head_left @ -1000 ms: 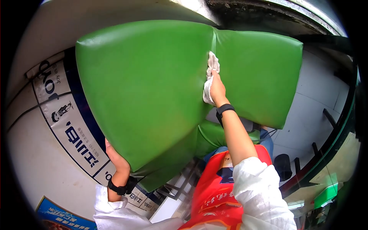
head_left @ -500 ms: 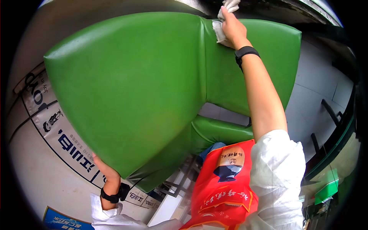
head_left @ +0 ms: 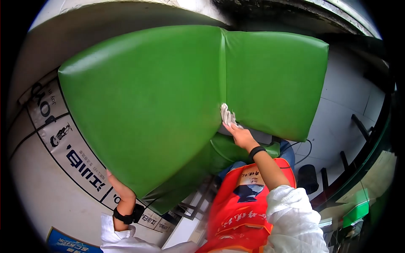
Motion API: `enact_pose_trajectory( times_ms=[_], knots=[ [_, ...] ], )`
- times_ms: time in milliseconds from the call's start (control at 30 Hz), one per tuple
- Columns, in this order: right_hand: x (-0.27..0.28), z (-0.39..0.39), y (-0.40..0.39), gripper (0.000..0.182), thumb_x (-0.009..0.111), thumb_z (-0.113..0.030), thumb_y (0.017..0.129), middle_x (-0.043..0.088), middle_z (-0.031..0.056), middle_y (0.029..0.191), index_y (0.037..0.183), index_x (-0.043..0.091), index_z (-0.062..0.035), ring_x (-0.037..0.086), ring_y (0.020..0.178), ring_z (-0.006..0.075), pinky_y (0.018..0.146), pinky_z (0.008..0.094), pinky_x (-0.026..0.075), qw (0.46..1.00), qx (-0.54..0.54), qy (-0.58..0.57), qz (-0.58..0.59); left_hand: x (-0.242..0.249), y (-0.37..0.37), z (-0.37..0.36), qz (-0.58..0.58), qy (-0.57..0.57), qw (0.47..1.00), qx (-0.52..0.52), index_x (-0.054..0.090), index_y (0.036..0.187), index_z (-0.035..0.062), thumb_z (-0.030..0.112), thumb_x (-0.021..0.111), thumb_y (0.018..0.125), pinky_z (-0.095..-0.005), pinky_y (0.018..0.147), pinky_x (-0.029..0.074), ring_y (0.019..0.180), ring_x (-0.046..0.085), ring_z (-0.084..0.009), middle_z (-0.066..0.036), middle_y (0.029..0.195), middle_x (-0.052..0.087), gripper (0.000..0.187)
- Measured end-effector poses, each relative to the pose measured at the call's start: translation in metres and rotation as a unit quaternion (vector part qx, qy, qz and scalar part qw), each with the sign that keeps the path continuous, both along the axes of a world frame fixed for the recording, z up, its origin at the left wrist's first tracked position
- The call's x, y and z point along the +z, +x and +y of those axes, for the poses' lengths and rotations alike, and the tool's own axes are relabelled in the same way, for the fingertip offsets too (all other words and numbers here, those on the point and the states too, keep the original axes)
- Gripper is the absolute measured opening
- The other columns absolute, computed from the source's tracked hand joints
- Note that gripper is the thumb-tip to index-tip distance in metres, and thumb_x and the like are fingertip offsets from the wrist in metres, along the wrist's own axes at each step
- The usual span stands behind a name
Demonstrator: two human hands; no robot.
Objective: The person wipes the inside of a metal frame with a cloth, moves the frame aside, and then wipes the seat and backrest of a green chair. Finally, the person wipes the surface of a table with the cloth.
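Observation:
A green padded seat [head_left: 143,101] with a glossy cover fills the middle of the head view, and a seam divides its two large panels. My right hand [head_left: 242,135] is closed on a crumpled whitish cloth [head_left: 228,114], which touches the lower end of that seam beside a gap in the padding. At the lower left, my left hand [head_left: 121,190] rests against the outer side of the left panel. Its visible fingers lie stretched along the edge, though the padding hides part of the hand. Black bands circle both wrists.
Below the seat is the red apron [head_left: 240,211] I wear. A printed banner strip [head_left: 80,160] runs along the wall at left. Pale floor tiles [head_left: 341,97], dark metal legs [head_left: 362,126] and a black cylindrical object [head_left: 308,179] are at right. A stained ledge [head_left: 270,12] borders the top.
My right hand has come down with the cloth from the seat's far edge to the seam's near end. My left hand stays at the left panel. The view has shifted slightly.

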State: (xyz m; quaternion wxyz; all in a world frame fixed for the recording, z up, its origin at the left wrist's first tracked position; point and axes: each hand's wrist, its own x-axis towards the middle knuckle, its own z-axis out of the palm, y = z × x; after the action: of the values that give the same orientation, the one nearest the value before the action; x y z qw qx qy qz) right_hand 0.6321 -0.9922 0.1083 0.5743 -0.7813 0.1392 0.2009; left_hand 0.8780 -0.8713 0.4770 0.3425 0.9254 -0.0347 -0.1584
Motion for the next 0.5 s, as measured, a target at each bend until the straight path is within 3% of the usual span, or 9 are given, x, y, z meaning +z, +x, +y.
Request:
enact_pose_trajectory(
  times_ms=[67,133,200,233,300,333,367,433,500],
  knots=[
    [-0.013,0.019,-0.038,0.061,0.049,-0.003,0.073,0.056,0.014,0.115,0.13,0.042,-0.0227,0.056,0.101,0.0305,0.086,0.0381,0.045,0.991,0.097,0.032,0.092,-0.001,0.0,-0.002,-0.007,0.015,1.0,-0.012,0.047,0.11,0.0022,0.028,0.025,0.093,-0.028,0.084,0.038,0.095,0.048,-0.0146,-0.005,0.101,0.051,0.038],
    [-0.018,0.021,-0.051,0.054,0.047,-0.005,0.074,0.059,0.0157,0.11,0.125,0.049,-0.021,0.055,0.104,0.0309,0.09,0.0361,0.044,0.986,-0.048,0.082,0.133,-0.001,0.0,-0.003,-0.024,0.016,0.999,0.015,0.047,0.109,0.0024,0.028,0.024,0.093,-0.028,0.082,0.039,0.093,0.049,-0.015,-0.005,0.1,0.052,0.038],
    [0.02,-0.046,-0.041,0.051,0.046,-0.003,0.073,0.056,0.0166,0.115,0.122,0.053,-0.016,0.053,0.109,0.0299,0.095,0.0337,0.04,0.949,-0.294,0.111,0.017,-0.001,0.0,-0.003,0.001,0.0,1.0,0.029,0.047,0.109,0.0022,0.029,0.024,0.093,-0.0282,0.082,0.039,0.092,0.049,-0.0153,-0.005,0.099,0.052,0.039],
    [0.025,-0.076,-0.029,0.053,0.044,-0.001,0.073,0.053,0.016,0.12,0.125,0.049,-0.0123,0.05,0.115,0.0272,0.097,0.0322,0.038,0.918,-0.387,0.076,-0.033,0.0,-0.001,-0.001,0.024,-0.017,0.999,0.041,0.047,0.109,0.002,0.03,0.023,0.093,-0.0284,0.081,0.04,0.092,0.049,-0.0156,-0.006,0.099,0.052,0.04],
    [0.033,-0.147,0.006,0.059,0.042,0.001,0.076,0.046,0.0196,0.128,0.134,0.034,-0.0088,0.047,0.117,0.0301,0.098,0.0333,0.037,0.839,-0.539,-0.017,-0.071,0.002,0.004,0.016,0.011,0.006,1.0,0.019,0.047,0.11,0.0015,0.03,0.023,0.094,-0.0286,0.081,0.04,0.092,0.05,-0.0161,-0.006,0.099,0.052,0.041],
    [0.03,-0.183,0.022,0.058,0.043,-0.001,0.079,0.046,0.022,0.126,0.135,0.031,-0.0066,0.047,0.115,0.0329,0.097,0.0348,0.037,0.806,-0.587,-0.021,-0.068,0.003,0.007,0.02,-0.005,0.026,1.0,-0.004,0.047,0.11,0.0011,0.031,0.022,0.094,-0.0288,0.081,0.04,0.092,0.05,-0.0165,-0.006,0.099,0.053,0.042],
    [0.004,-0.211,0.034,0.052,0.045,-0.005,0.081,0.047,0.0226,0.124,0.131,0.034,-0.0034,0.049,0.112,0.0345,0.093,0.0371,0.04,0.783,-0.592,-0.17,-0.084,0.003,0.006,0.017,-0.006,0.026,1.0,-0.007,0.047,0.11,0.0011,0.031,0.022,0.094,-0.0288,0.081,0.04,0.092,0.05,-0.0165,-0.006,0.099,0.053,0.042],
    [-0.017,-0.254,0.076,0.037,0.048,-0.011,0.083,0.056,0.0218,0.109,0.118,0.043,0.0006,0.055,0.098,0.036,0.084,0.0404,0.042,0.721,-0.672,-0.168,-0.041,0.003,0.003,0.011,-0.056,0.091,0.994,-0.038,0.047,0.111,0.0004,0.031,0.022,0.094,-0.0284,0.082,0.04,0.092,0.05,-0.0169,-0.007,0.1,0.053,0.043],
    [-0.032,-0.266,0.122,0.035,0.049,-0.011,0.081,0.058,0.0213,0.103,0.114,0.047,0.0004,0.056,0.095,0.0358,0.082,0.0402,0.043,0.707,-0.683,-0.143,-0.116,0.002,0.005,0.017,-0.07,0.094,0.993,-0.032,0.047,0.111,0.0,0.03,0.022,0.094,-0.0282,0.083,0.04,0.093,0.05,-0.0172,-0.007,0.101,0.053,0.043]
  ],
)
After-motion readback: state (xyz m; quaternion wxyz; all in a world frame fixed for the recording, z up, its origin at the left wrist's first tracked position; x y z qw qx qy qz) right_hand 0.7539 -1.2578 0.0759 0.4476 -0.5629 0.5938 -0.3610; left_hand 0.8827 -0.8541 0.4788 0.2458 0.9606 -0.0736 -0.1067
